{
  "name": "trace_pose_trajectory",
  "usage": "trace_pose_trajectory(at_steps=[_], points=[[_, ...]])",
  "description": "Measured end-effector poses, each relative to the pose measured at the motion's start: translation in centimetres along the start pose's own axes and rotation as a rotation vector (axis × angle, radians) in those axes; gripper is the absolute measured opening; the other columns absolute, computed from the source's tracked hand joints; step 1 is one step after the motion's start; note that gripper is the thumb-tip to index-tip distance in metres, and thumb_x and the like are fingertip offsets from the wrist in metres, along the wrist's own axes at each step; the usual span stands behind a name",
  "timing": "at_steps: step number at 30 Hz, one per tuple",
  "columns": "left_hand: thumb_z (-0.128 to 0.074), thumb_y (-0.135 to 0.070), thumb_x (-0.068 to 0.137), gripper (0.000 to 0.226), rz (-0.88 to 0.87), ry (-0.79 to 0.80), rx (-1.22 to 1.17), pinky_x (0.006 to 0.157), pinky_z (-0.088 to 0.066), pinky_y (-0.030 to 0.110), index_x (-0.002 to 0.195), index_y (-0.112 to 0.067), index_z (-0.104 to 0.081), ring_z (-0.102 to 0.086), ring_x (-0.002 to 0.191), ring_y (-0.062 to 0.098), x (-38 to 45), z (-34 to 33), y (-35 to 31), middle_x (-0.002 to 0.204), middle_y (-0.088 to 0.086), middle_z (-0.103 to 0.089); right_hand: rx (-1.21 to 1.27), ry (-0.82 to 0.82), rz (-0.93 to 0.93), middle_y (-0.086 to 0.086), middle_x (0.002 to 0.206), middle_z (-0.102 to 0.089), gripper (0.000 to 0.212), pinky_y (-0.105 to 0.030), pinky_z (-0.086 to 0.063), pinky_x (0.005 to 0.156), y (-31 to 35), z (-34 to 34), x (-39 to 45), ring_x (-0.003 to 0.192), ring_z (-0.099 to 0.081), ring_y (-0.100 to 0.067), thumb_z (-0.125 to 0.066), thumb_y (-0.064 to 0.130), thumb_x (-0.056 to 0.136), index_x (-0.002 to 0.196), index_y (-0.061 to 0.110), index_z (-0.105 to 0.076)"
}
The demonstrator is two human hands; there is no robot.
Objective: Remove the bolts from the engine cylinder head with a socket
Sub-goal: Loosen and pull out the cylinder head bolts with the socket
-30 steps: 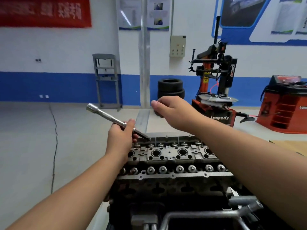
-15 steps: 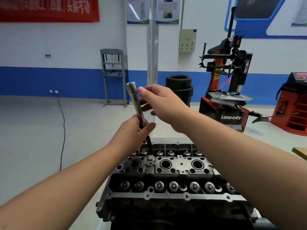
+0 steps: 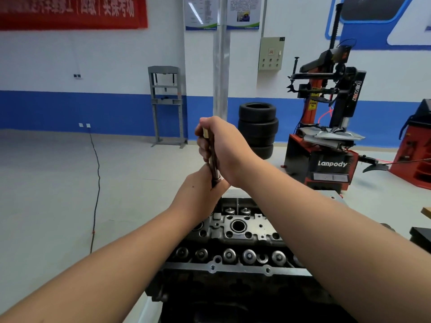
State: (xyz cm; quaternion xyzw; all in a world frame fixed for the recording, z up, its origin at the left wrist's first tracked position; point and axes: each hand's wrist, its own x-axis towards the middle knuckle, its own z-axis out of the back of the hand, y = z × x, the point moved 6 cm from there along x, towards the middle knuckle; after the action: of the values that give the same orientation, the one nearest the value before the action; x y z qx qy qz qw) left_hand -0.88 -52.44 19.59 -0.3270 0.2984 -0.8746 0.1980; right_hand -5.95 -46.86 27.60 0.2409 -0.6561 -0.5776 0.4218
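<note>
Both hands on the socket wrench over the cylinder head

My right hand (image 3: 224,145) grips the socket wrench (image 3: 213,163) high, my left hand (image 3: 200,190) wraps its lower end above the cylinder head (image 3: 235,231), whose spark plug well (image 3: 238,225) shows dark inside.

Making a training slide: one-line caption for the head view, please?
Both hands, right hand above left hand, grip an upright socket tool over the cylinder head.
</note>
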Motion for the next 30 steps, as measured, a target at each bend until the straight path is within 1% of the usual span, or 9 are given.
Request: trace_pose_trajectory(at_steps=[5,10,12,15,17,20,24,27,30], points=[[-0.054,-0.043,0.101,0.023,-0.014,0.013,0.018,0.064,-0.051,0.036,0.088,-0.025,-0.047,-0.065,0.065,0.013,-0.3,0.3,0.2,0.074,-0.003,-0.067,0.059,0.039,-0.008,0.000,0.056,-0.040,0.026,-0.032,-0.027,0.059,-0.2,-0.5,0.0,0.053,-0.033,-0.014,-0.044,0.024,0.096,0.074,0.013,-0.052],[-0.053,-0.047,0.102,0.024,-0.020,0.023,-0.027,0.063,-0.046,0.033,0.088,-0.028,-0.048,-0.060,0.062,0.010,-0.7,-0.1,0.6,0.076,-0.007,-0.065,0.074,0.048,0.007,0.001,0.053,-0.039,0.031,-0.030,-0.028,0.054,-0.6,-0.6,0.1,0.049,-0.033,-0.014,-0.042,0.026,0.097,0.069,0.014,-0.051],[-0.045,-0.052,0.104,0.026,0.023,0.074,-0.082,0.064,-0.043,0.029,0.091,-0.031,-0.052,-0.058,0.067,0.003,-0.9,-0.9,1.2,0.083,-0.011,-0.066,0.104,0.006,-0.002,0.003,0.051,-0.037,0.036,-0.030,-0.027,0.053,-0.8,-0.2,0.2,0.048,-0.031,-0.013,-0.042,0.029,0.098,0.066,0.017,-0.049],[-0.037,-0.044,0.110,0.026,0.054,0.068,-0.253,0.068,-0.042,0.020,0.097,-0.036,-0.058,-0.061,0.080,-0.006,-1.4,-1.3,1.6,0.096,-0.016,-0.069,0.167,-0.004,-0.048,0.003,0.050,-0.033,0.037,-0.030,-0.024,0.053,-0.8,-0.1,0.3,0.047,-0.027,-0.013,-0.041,0.030,0.097,0.063,0.018,-0.047],[-0.038,-0.037,0.111,0.025,0.044,0.027,-0.317,0.069,-0.046,0.016,0.096,-0.036,-0.059,-0.064,0.087,0.001,-1.7,-1.0,1.5,0.096,-0.015,-0.071,0.186,0.011,-0.077,0.003,0.051,-0.031,0.037,-0.031,-0.022,0.053,-0.7,-0.4,0.4,0.049,-0.024,-0.014,-0.040,0.029,0.096,0.061,0.018,-0.046],[-0.044,-0.034,0.109,0.023,0.043,-0.004,-0.347,0.075,-0.050,0.025,0.094,-0.034,-0.062,-0.067,0.087,0.012,-1.9,-0.7,1.7,0.091,-0.016,-0.072,0.153,0.009,-0.103,0.001,0.053,-0.034,0.035,-0.030,-0.024,0.054,-0.6,-0.9,0.2,0.051,-0.026,-0.014,-0.042,0.030,0.095,0.063,0.017,-0.048],[-0.053,-0.045,0.102,0.024,0.063,-0.062,-0.335,0.060,-0.039,0.023,0.084,-0.034,-0.062,-0.057,0.062,-0.002,-2.1,-0.2,1.8,0.078,-0.016,-0.069,0.014,-0.177,-0.035,0.000,0.064,-0.061,0.025,-0.033,-0.043,0.062,-0.6,-0.4,-0.3,0.057,-0.052,-0.015,-0.050,0.036,0.098,0.091,0.014,-0.059],[-0.053,-0.059,0.090,0.034,0.072,-0.071,-0.364,0.069,-0.052,0.038,0.091,-0.027,-0.064,-0.065,0.073,0.008,-2.0,-0.2,1.7,0.084,-0.007,-0.072,0.020,-0.243,0.135,0.002,0.075,-0.062,0.029,-0.032,-0.049,0.068,-1.3,-0.1,-0.6,0.064,-0.055,-0.012,-0.063,0.046,0.094,0.100,0.018,-0.060],[-0.053,-0.067,0.079,0.044,0.081,-0.075,-0.410,0.079,-0.055,0.048,0.094,-0.027,-0.065,-0.069,0.082,0.019,-1.9,-0.4,1.7,0.087,-0.002,-0.074,0.042,-0.213,0.304,0.002,0.071,-0.060,0.021,-0.031,-0.048,0.065,-1.7,0.4,-1.0,0.064,-0.052,-0.012,-0.070,0.031,0.094,0.091,0.013,-0.059]])
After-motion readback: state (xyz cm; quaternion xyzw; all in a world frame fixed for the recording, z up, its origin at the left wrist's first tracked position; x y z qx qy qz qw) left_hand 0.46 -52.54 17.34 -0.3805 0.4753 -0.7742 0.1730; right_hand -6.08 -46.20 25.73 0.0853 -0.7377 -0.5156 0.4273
